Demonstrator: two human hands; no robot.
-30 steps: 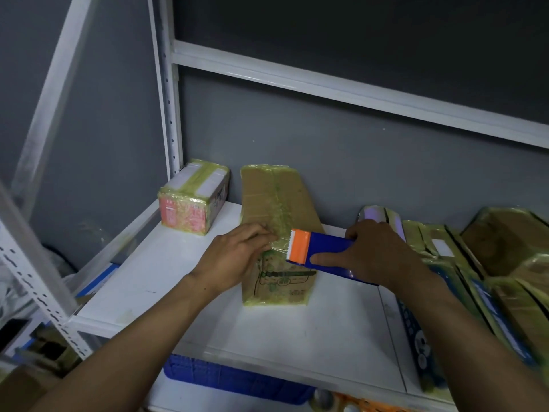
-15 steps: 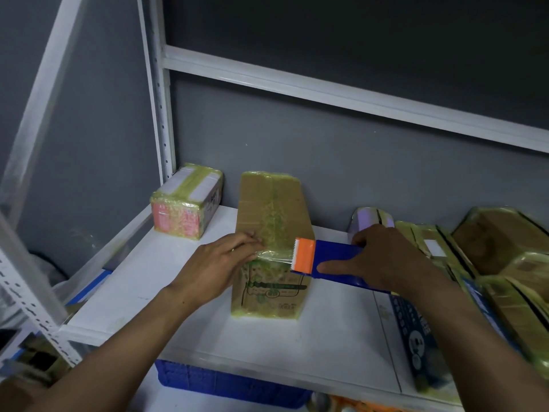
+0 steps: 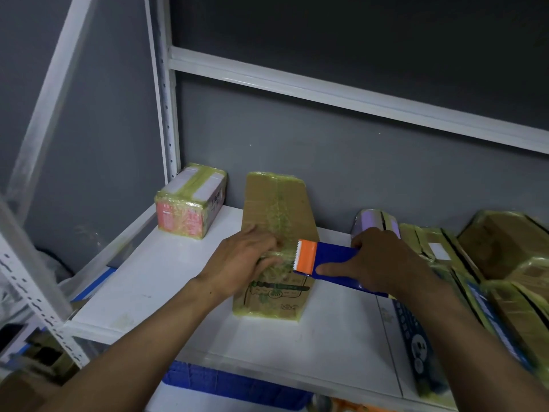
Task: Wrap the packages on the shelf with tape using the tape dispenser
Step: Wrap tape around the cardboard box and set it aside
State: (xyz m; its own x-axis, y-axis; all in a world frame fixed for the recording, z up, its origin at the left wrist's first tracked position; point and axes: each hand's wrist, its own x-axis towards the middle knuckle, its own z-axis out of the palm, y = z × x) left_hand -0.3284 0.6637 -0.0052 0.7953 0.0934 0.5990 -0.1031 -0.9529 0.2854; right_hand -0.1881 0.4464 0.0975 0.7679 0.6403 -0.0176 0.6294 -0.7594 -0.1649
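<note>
A long brown cardboard package (image 3: 277, 209) wrapped in yellowish clear tape lies lengthwise on the white shelf (image 3: 178, 272). My left hand (image 3: 242, 261) rests on its top near the front, fingers pressing the tape end down. My right hand (image 3: 377, 260) grips the blue tape dispenser (image 3: 332, 261), index finger stretched along its side. The dispenser's orange serrated head (image 3: 306, 257) sits at the package's right edge, right beside my left fingertips.
A small pink taped box (image 3: 190, 202) stands at the back left by the white upright. Several taped packages (image 3: 490, 263) crowd the right side of the shelf. A blue crate (image 3: 234, 385) sits on the level below.
The dispenser head has moved left, closing the short stretch of tape up to my left fingers. My left hand has stayed pressing on the package top.
</note>
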